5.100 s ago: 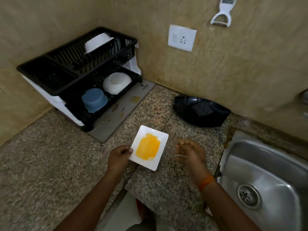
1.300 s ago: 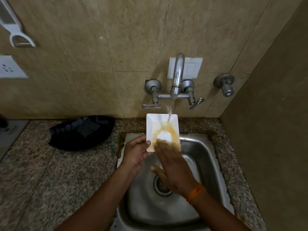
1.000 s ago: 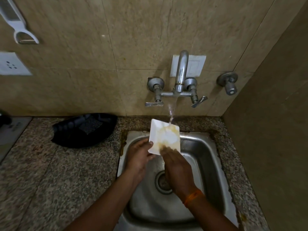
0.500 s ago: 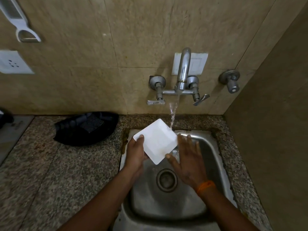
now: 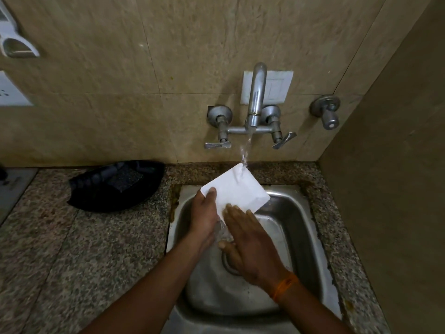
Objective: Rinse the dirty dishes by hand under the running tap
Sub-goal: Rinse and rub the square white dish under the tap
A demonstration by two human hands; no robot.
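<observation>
Now left hand (image 5: 204, 218) fingers pinch plate (image 5: 237, 189) corner; right hand (image 5: 250, 244) fingers flat (straight) on it.

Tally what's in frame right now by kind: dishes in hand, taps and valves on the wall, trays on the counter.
White square dish, held by the left hand under the stream, right hand flat on it: 1
Mixer tap: 1
Separate wall valve: 1
Black tray on the counter: 1
Total: 4
</observation>
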